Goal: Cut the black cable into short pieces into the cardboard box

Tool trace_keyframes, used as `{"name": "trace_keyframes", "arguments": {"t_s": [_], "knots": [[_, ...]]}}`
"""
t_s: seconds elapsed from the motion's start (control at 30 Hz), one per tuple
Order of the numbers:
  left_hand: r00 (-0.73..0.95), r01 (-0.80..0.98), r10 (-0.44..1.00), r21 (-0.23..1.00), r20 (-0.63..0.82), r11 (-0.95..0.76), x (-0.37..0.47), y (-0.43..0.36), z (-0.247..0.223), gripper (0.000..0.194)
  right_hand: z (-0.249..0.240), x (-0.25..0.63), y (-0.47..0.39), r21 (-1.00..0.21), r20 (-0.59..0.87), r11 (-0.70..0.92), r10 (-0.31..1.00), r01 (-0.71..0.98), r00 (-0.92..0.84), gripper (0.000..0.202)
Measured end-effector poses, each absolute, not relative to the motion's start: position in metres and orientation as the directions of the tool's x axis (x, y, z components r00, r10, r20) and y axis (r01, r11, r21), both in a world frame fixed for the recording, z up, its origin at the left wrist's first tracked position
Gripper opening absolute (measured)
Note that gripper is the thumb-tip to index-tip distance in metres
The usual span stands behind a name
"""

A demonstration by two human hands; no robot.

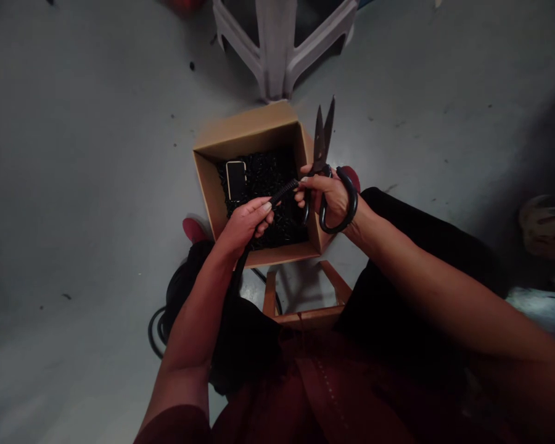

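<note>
My left hand [248,222] is closed around a black ribbed tube [285,192], whose end points up and to the right. A length of black tubing trails from this hand down past my left forearm. Scissors [322,140] with large black handles hang on my right hand [332,192], their blades parted and pointing away from me. The fingertips of that hand pinch at the tube's end, beside the blades. Beneath both hands stands an open cardboard box [245,128] holding many small black pieces [264,165].
A phone-like object [235,180] with a pale rim lies on the pieces in the box. Beyond it is a grey plastic stool [276,52]. Near my legs are a wooden frame [269,295] and a loop of black tubing [152,336]. Small dark scraps dot the grey floor [97,154].
</note>
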State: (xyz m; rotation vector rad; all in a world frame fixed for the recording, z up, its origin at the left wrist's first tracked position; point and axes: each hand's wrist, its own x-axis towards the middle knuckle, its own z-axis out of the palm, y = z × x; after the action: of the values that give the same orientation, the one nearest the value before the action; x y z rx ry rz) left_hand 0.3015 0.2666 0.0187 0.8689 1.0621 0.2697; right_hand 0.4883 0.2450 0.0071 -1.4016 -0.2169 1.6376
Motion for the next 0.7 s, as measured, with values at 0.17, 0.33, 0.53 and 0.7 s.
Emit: {"name": "trace_keyframes", "arguments": {"t_s": [0.17, 0.33, 0.53, 0.7], "knots": [[0.399, 0.173, 0.661, 0.761, -0.635, 0.626, 0.297, 0.276, 0.021, 0.028, -0.001, 0.48, 0.236, -0.753, -0.636, -0.564, 0.756, -0.338, 0.156, 0.021], [0.309, 0.122, 0.721, 0.778, -0.62, 0.616, 0.285, 0.287, 0.022, 0.029, -0.007, 0.468, 0.218, -0.817, -0.571, -0.575, 0.817, 0.042, 0.085, 0.033], [0.231, 0.126, 0.759, 0.793, -0.608, 0.596, 0.281, 0.293, 0.024, 0.025, -0.002, 0.458, 0.205, -0.785, -0.599, -0.573, 0.8, 0.236, -0.05, 0.042], [0.227, 0.154, 0.768, 0.8, -0.599, 0.579, 0.283, 0.293, 0.024, 0.025, -0.001, 0.457, 0.202, -0.805, -0.553, -0.493, 0.825, 0.329, -0.115, 0.045]]}}
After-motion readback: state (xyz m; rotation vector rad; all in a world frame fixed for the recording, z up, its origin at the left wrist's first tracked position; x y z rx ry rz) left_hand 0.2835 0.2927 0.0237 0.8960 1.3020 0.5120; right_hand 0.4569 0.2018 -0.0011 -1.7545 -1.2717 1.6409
